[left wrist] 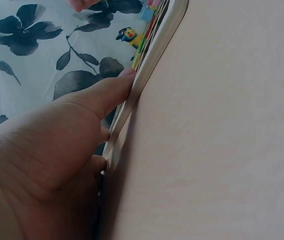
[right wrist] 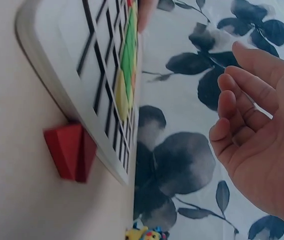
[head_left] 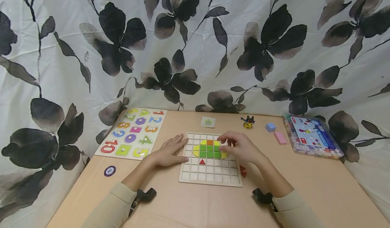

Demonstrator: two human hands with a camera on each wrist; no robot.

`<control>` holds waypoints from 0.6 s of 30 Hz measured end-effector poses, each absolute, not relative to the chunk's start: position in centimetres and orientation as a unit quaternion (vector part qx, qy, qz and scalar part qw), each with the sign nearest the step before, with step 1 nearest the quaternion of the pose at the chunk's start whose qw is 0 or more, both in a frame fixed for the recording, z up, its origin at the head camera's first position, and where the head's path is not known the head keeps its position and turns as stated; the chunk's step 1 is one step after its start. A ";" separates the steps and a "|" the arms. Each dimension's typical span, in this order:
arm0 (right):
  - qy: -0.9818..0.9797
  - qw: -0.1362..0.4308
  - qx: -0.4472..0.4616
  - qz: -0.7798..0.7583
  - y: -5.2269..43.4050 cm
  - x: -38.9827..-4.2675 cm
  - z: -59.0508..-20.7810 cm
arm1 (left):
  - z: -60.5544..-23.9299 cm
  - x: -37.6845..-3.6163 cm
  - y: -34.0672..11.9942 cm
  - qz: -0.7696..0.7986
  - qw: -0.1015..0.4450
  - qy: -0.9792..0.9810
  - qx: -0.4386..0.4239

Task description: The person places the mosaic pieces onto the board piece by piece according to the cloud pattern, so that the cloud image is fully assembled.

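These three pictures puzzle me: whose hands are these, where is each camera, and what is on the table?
A person wears three cameras: one on the head, one on each wrist. The head view shows the left hand lying flat against the edge of a white grid board on the table. The right hand hovers over the board's green and yellow tiles, holding nothing. The sideways pictures are the wrist views. A red piece lies beside the board; a number puzzle and a toy figure sit farther back.

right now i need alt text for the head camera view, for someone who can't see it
A person's left hand rests flat on the left edge of a white grid board while the right hand hovers over its green, yellow and orange tiles. A number puzzle lies to the left.
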State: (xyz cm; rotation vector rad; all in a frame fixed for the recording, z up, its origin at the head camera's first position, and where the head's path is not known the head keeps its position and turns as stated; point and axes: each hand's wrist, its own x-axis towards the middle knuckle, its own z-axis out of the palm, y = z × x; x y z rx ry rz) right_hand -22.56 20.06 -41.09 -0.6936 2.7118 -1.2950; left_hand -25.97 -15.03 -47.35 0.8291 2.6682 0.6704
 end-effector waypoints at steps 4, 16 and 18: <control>0.878 0.024 -0.232 -0.417 21.0 -22.8 -40.9 | -47.4 -26.0 -15.1 0.231 0.133 0.920 0.286; 0.883 0.068 -0.250 -0.391 23.6 -23.3 -41.0 | -47.3 -25.9 -15.1 0.228 0.134 0.921 0.286; 0.885 0.078 -0.251 -0.384 24.0 -23.4 -41.0 | -47.3 -25.9 -15.1 0.228 0.133 0.921 0.286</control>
